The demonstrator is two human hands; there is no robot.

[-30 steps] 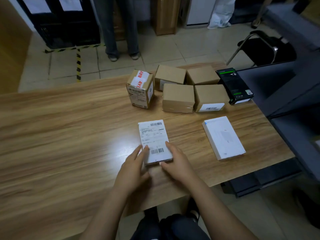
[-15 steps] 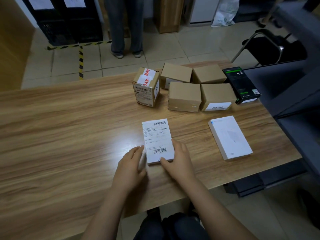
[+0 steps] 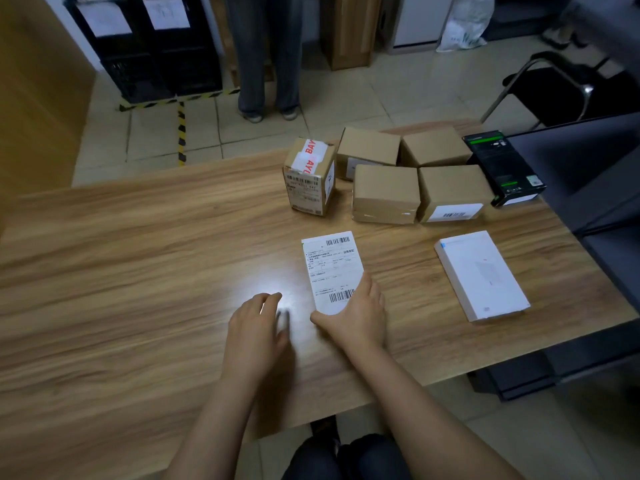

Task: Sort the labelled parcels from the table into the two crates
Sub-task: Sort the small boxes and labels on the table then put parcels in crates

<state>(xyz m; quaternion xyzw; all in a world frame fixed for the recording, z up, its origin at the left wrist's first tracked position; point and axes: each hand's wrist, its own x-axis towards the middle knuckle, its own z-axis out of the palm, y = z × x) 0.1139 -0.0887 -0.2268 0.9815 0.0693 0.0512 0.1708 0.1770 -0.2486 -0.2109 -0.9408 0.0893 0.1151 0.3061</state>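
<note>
A flat white parcel with a barcode label lies on the wooden table in front of me. My right hand grips its near end, thumb at the near left corner and fingers along the right edge. My left hand hovers over the table just left of the parcel, fingers loosely curled, holding nothing. Behind stand a taped cardboard box, several plain cardboard boxes, a black box and a flat white box. Two black crates with paper sheets stand on the floor at the far left.
A person's legs stand beyond the table, beside the crates. Yellow-black tape marks the floor. A dark chair and a grey desk lie to the right. A tall cardboard carton stands at the back.
My left hand has let go of the white parcel's near left edge and drawn away to the left. My right hand keeps hold of the parcel.
</note>
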